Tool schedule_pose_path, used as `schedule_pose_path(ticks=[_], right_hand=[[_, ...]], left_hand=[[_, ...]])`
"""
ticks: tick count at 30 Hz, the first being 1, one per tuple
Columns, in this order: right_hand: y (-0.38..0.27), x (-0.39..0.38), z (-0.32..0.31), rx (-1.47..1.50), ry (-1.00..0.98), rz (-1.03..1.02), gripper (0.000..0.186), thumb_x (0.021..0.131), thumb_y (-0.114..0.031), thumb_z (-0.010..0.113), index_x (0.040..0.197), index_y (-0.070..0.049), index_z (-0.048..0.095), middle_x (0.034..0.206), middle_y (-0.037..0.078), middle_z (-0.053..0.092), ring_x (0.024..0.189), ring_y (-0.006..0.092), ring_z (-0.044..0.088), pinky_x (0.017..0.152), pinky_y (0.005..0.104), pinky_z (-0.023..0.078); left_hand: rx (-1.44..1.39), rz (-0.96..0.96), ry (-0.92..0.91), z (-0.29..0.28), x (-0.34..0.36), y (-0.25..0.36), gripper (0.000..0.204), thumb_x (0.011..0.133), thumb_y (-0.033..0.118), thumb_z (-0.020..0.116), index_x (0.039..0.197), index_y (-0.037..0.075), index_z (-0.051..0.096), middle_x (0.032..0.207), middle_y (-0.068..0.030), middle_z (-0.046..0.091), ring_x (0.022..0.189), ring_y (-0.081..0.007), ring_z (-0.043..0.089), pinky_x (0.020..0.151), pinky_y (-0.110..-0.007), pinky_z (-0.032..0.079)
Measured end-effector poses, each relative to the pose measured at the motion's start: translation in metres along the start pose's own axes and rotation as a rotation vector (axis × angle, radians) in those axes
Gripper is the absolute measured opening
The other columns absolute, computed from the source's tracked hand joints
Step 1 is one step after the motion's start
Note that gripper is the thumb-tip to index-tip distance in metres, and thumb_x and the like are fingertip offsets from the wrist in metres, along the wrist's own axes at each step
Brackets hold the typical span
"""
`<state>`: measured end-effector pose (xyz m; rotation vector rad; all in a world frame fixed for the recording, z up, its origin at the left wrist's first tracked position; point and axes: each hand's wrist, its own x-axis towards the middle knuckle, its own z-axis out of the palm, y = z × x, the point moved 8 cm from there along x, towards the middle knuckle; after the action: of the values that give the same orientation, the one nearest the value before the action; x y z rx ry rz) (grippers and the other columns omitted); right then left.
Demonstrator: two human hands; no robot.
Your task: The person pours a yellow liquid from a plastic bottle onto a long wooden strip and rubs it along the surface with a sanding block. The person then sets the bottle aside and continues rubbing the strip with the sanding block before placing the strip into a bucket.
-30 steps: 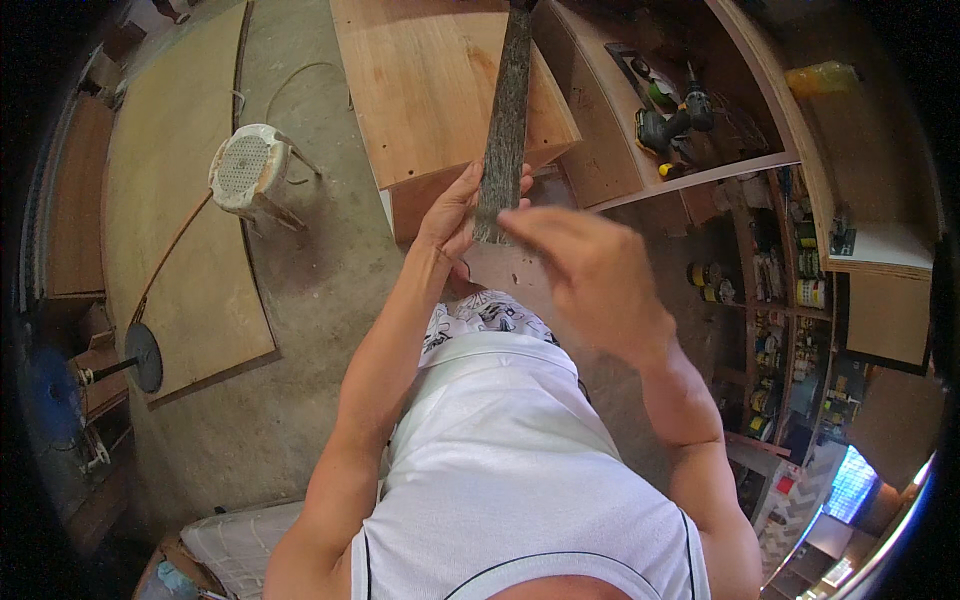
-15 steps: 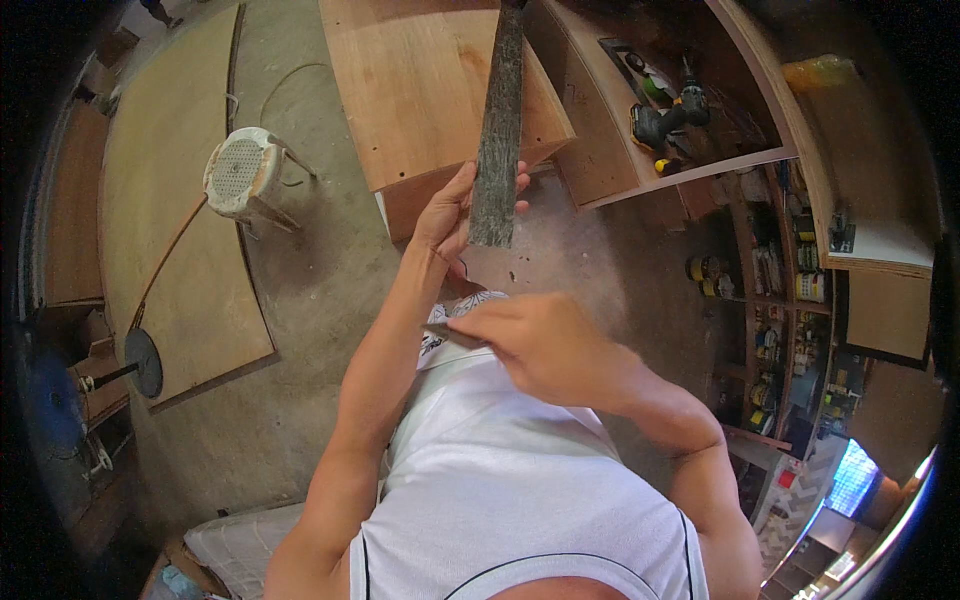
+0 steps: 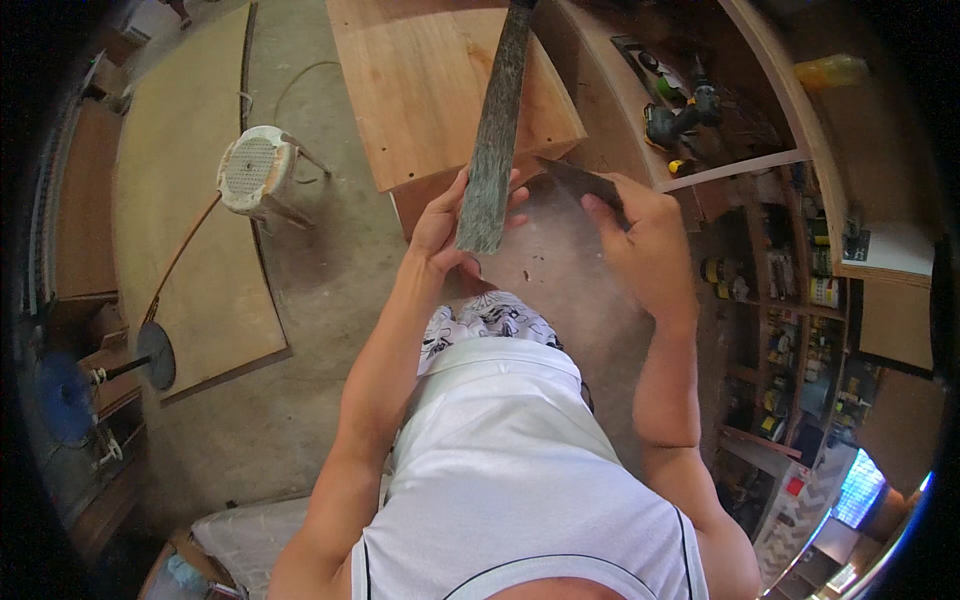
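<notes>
A long, flat strip (image 3: 494, 140) with a streaky, worn grey-green surface slants down toward me, its far end near the picture's upper edge. My left hand (image 3: 436, 225) cradles its near part from below, thumb along the left side and fingertips showing past the right side. To the right of the strip, my right hand (image 3: 652, 228) pinches a thin, dark, flat piece (image 3: 590, 186) between thumb and fingers. That piece points left toward the strip with a gap between them; whether it is sandpaper or a scraper, I cannot tell.
Beyond my hands stands a plywood box (image 3: 420, 90), under the strip. A white stool (image 3: 255, 170) and a large board (image 3: 190, 200) are at left. At right, a cordless drill (image 3: 685, 118) lies in a wooden cabinet (image 3: 735, 175), near shelves (image 3: 770, 310) of containers. A blue fan (image 3: 62, 395) stands far left.
My right hand has swung away from my torso, forward and to the right, carrying the dark flat piece. The strip's near end has shifted slightly left, still in my left hand.
</notes>
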<state>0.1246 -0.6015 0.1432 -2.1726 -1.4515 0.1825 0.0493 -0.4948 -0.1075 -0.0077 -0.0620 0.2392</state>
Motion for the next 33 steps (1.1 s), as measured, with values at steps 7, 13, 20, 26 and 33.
schedule_pose_path(ticks=[7,13,20,26,33], right_hand=[[0.046,-0.013,0.035,0.528,-0.097,0.437,0.025,0.103,-0.025,0.073,0.108,-0.001,0.078,0.08,0.006,0.075,0.077,0.0104,0.068,0.071,0.0354,0.053],[0.09,-0.009,0.054,1.007,0.041,0.46,0.023,0.102,-0.026,0.075,0.105,-0.003,0.08,0.094,0.0,0.077,0.083,0.0086,0.066,0.077,0.0303,0.053],[0.124,-0.005,0.056,0.874,0.035,0.487,0.024,0.101,-0.025,0.076,0.105,-0.001,0.079,0.093,0.0,0.076,0.081,0.0087,0.064,0.075,0.0298,0.051],[0.153,0.003,0.084,0.887,-0.064,0.507,0.024,0.099,-0.025,0.077,0.1,-0.001,0.077,0.092,0.002,0.076,0.08,0.0095,0.064,0.073,0.0307,0.052],[0.176,0.023,0.115,0.964,-0.179,0.527,0.022,0.101,-0.018,0.074,0.114,-0.001,0.076,0.104,0.003,0.077,0.09,0.0115,0.069,0.084,0.0297,0.054]], left_hand=[[0.051,0.029,0.123,-0.007,-0.014,0.01,0.06,0.115,0.044,0.045,0.159,0.004,0.046,0.158,-0.0205,0.055,0.143,-0.0385,0.057,0.124,-0.06,0.042],[0.089,0.043,0.105,-0.011,-0.012,0.019,0.057,0.115,0.042,0.045,0.157,0.003,0.049,0.153,-0.0216,0.059,0.132,-0.0371,0.066,0.121,-0.058,0.047],[-0.031,0.061,0.084,-0.016,-0.028,0.036,0.057,0.115,0.039,0.047,0.157,0.0,0.048,0.152,-0.0241,0.059,0.121,-0.0337,0.071,0.108,-0.054,0.057],[-0.129,0.081,0.145,-0.025,-0.041,0.047,0.055,0.115,0.034,0.048,0.157,-0.001,0.045,0.148,-0.0284,0.058,0.118,-0.0396,0.069,0.096,-0.053,0.063],[-0.057,0.124,0.254,-0.026,-0.052,0.064,0.057,0.113,0.035,0.05,0.156,-0.003,0.043,0.144,-0.0309,0.056,0.111,-0.0371,0.066,0.078,-0.043,0.065]])
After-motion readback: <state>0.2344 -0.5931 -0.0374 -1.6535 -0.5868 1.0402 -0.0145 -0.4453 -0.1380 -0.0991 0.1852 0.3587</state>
